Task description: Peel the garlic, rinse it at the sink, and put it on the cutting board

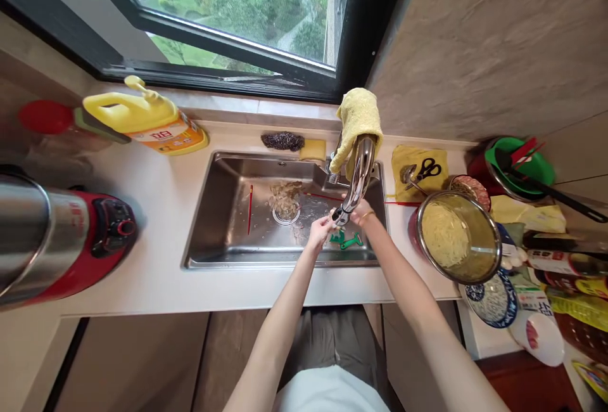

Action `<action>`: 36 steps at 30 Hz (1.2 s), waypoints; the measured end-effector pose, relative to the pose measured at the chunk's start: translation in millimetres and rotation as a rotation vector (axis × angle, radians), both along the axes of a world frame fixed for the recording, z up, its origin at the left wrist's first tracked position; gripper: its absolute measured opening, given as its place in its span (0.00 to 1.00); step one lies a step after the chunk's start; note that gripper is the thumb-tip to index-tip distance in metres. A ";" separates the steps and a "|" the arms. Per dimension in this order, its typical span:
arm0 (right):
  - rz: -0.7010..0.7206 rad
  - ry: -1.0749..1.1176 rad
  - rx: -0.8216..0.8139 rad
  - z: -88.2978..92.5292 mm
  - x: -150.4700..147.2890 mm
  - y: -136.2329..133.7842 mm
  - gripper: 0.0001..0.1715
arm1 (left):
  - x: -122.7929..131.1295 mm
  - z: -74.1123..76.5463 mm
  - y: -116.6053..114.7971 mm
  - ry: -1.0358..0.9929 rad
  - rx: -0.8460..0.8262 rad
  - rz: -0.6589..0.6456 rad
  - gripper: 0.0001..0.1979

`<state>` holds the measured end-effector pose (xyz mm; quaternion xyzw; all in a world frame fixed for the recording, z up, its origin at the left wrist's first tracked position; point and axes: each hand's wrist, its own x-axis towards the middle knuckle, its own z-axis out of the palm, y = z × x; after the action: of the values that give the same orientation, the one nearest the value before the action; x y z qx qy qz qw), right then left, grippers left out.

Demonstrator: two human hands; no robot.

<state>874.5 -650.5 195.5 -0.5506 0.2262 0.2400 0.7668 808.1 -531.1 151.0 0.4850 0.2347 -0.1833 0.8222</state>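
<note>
Both hands are over the right half of the stainless steel sink [247, 250], close to the end of the chrome faucet [360, 177]. My left hand [322, 231] is just left of the spout tip, its fingers drawn together; what they hold, if anything, is too small to make out. Behind and right of the spout is my right hand [363, 213], its fingers mostly hidden by the faucet. Below them on the sink floor lies a green peeler [351, 242], with another green piece [337, 236] beside it. A yellow cloth [360, 114] drapes over the faucet's top.
Pale peelings [285, 198] lie around the drain; a red chopstick [250, 209] is to their left. A steel scourer [282, 141] and yellow sponge [312, 149] sit behind. Right stands a pot [446, 238] with pale shreds, near scissors [429, 168]. Left are a yellow jug [147, 117] and red appliance [107, 228].
</note>
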 end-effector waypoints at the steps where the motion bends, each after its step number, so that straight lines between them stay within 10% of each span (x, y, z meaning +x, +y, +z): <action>1: -0.010 0.000 -0.056 2.8 11.0 -8.5 0.10 | -2.1 -0.1 -0.4 -0.011 0.005 -0.009 0.17; 9: 0.070 -0.100 -0.524 16.8 65.4 -27.4 0.16 | -15.7 -4.6 15.0 -0.210 0.468 -0.143 0.14; 15: 0.258 -0.262 -1.006 -5.7 -28.9 -9.1 0.13 | -32.7 0.4 45.0 -0.439 1.382 -0.335 0.08; 21: 0.388 -0.300 -1.220 -34.1 -108.3 10.2 0.13 | -43.0 3.4 68.5 -0.523 1.653 -0.320 0.13; 27: 0.168 -0.187 -1.303 -45.5 -151.4 -25.5 0.12 | -50.0 11.0 23.7 -0.694 1.302 -0.581 0.15; 36: -0.474 0.210 -1.440 -24.2 -371.5 -238.2 0.19 | -176.1 52.6 -185.3 -0.500 0.215 -1.017 0.25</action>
<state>503.0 -888.7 171.3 -0.8256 0.5105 -0.0864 0.2241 632.0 -716.4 203.6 0.6461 -0.2121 -0.4105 0.6075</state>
